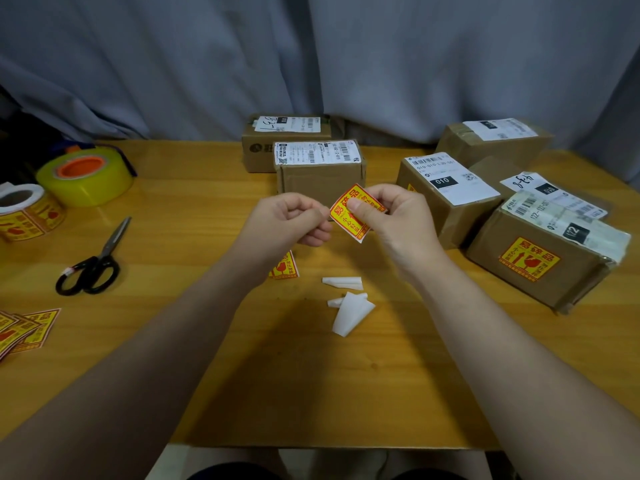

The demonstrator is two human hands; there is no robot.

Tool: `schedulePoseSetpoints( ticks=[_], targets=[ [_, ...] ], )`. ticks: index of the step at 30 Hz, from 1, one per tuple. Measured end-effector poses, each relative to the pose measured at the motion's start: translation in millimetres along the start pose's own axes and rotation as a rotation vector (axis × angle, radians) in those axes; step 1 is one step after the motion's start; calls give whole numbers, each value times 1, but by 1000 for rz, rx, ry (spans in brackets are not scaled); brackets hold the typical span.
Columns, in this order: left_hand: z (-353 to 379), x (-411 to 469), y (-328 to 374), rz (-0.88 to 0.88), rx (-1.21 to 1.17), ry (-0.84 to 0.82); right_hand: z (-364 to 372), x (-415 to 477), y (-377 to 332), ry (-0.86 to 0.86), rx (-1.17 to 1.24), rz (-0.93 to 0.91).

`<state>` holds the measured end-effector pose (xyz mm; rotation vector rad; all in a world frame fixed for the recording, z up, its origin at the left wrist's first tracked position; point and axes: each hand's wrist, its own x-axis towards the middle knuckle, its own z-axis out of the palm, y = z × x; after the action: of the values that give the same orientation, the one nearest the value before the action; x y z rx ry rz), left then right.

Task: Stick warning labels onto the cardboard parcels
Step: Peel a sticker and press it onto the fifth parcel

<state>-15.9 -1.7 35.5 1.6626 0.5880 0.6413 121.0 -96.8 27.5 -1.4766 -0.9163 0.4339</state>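
Over the middle of the wooden table, just in front of the nearest brown parcel, hangs the warning label. It is yellow with red characters, tilted, and shows a white edge at its lower corner. The left hand, fingers curled, pinches its left corner. The right hand pinches the label with its thumb on the printed face. Both forearms reach away from the near edge.

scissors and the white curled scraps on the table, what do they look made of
Scissors: blades look like grey metal with a dull sheen; the black handle loops look like plastic, smooth and slightly glossy. White scraps: probably label backing paper, thin enough to curl and fold, with a faintly glossy, waxy-looking surface.
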Motion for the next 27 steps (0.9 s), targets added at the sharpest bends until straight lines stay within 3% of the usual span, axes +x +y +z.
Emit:
schedulePoseSetpoints(
  ticks=[19,23,25,27],
  targets=[
    [6,0,9,-67,-76,-44,1,2,1,-41,1,5],
    [12,2,7,-61,-154,27,9,-2,5,202,-369,-198],
    [15,4,7,-48,-170,57,12,-4,2,185,-407,-288],
    [17,4,6,-38,-176,79,13,-6,0,88,-297,-283]
  ],
)
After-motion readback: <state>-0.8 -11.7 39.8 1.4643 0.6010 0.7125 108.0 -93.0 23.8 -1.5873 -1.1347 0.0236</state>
